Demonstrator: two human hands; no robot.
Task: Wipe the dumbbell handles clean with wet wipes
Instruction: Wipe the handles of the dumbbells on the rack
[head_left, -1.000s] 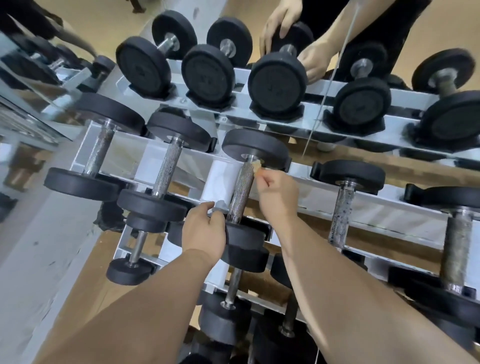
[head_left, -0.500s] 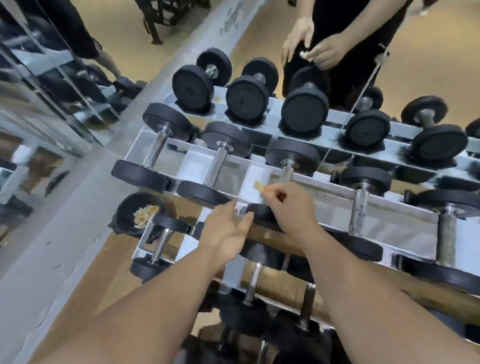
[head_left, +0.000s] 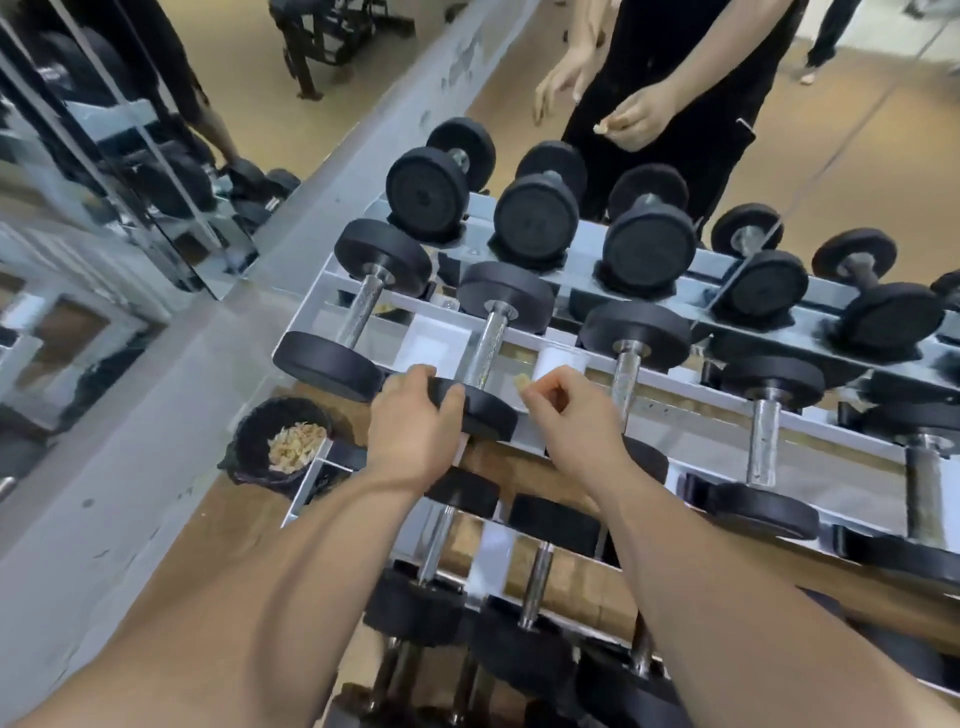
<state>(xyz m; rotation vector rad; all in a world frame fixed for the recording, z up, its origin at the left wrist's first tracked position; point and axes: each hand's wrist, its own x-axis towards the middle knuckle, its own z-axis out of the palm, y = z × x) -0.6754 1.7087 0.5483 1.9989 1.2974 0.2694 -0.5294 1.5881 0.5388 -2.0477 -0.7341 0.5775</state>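
Note:
Black dumbbells with knurled steel handles lie in rows on a grey rack (head_left: 675, 410). My left hand (head_left: 410, 426) grips the near black head (head_left: 488, 410) of the second dumbbell in the middle row; its handle (head_left: 485, 345) runs up from there. My right hand (head_left: 566, 410) pinches a small, yellowish scrap of used wipe (head_left: 519, 383) just right of that handle, without touching it. The neighbouring handle (head_left: 623, 374) on the right looks shiny.
A black bin (head_left: 283, 441) holding several crumpled used wipes sits on the floor left of the rack. The wall behind the rack is a mirror; it reflects a person in black (head_left: 675, 78) holding a scrap. More mirror panels (head_left: 104, 182) stand at left.
My view pulled back and shifted left. My left hand moved from the third dumbbell to the second one's near head. My right hand left the third handle, still pinching the wipe scrap.

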